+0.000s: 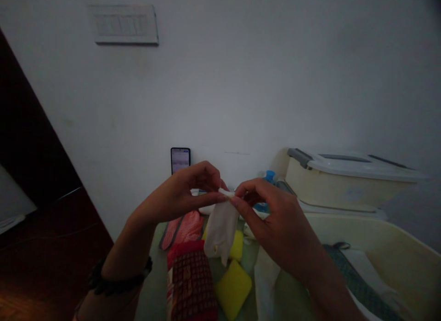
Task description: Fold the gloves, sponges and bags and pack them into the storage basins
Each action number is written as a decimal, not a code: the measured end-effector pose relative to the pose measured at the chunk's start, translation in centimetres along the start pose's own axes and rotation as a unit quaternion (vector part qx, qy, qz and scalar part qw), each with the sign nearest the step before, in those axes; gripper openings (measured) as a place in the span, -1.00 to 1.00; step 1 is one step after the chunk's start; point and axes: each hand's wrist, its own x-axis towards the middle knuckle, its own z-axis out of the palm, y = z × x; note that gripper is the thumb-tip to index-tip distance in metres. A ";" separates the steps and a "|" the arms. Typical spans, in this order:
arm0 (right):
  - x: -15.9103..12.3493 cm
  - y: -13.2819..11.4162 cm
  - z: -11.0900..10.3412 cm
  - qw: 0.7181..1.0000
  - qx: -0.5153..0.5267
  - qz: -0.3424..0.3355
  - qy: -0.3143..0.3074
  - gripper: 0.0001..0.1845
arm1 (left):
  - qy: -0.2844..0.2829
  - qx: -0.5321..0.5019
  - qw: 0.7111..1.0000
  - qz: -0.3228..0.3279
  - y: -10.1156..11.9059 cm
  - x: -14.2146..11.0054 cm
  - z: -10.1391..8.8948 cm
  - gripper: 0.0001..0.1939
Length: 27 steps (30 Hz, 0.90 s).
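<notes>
A small white sock (222, 229) hangs from both hands in front of me, its top edge pinched between them and its lower end loose. My left hand (195, 190) grips the left side of that edge between thumb and fingers. On the right side, my right hand (267, 210) pinches it in the same way. Below the sock lie yellow sponges (234, 289), one partly hidden by the cloth. A red and brown checked cloth bundle (191, 284) lies to their left, and a long white cloth piece (265, 284) to their right.
A phone (180, 160) leans upright against the wall. Pink cloth (186, 226) lies behind the checked bundle. At the right stand a lidded storage box (337, 185) and an open cream bin (389, 233) holding a green-grey cloth (358, 279). A blue-capped bottle (269, 176) is behind my right hand.
</notes>
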 end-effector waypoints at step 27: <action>0.2 0.4 -0.8 0.999 -0.008 -0.032 0.005 -0.96 | 0.010 0.013 1.000 0.019 -0.4 0.5 0.8 -0.86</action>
